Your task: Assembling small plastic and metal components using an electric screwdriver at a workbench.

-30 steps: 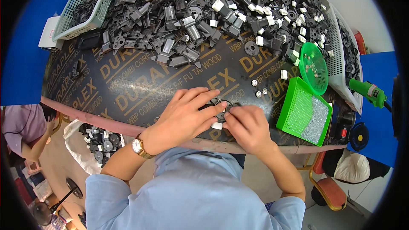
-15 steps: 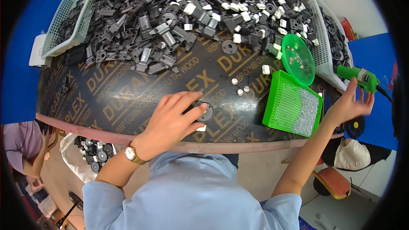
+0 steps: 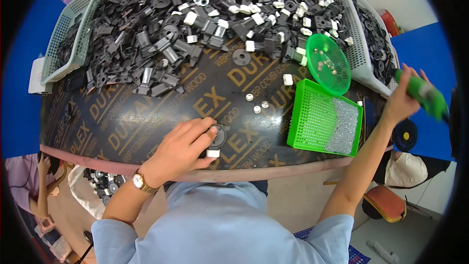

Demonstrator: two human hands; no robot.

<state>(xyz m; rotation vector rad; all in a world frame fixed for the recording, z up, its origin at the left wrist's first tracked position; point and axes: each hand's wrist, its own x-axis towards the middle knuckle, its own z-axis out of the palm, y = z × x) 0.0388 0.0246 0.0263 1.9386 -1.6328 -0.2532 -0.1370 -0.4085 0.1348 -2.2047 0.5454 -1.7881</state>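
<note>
Under the fingers of my left hand [image 3: 181,145], a black round plastic part [image 3: 221,136] is held down on the dark printed tabletop close to its front edge. A white block [image 3: 213,153] sits at the near side of that part, by my thumb. My right hand [image 3: 399,105] is closed around a green power screwdriver [image 3: 432,99] at the far right, beyond the table's side; the tool is blurred by motion. Several small silver round pieces [image 3: 257,109] lie on the table to the right of the black part.
A green tray [image 3: 312,134] of small metal screws and a round green basket [image 3: 337,85] stand right of centre. Loose black parts [image 3: 161,44] are heaped at the back, between a left crate [image 3: 78,44] and a right crate [image 3: 359,44]. A co-worker's arm [image 3: 41,186] shows at left.
My right hand, open beside the screwdriver before, has closed on it, and the tool has swung outward and down. My left hand stays on the black part; the whole view has shifted somewhat.
</note>
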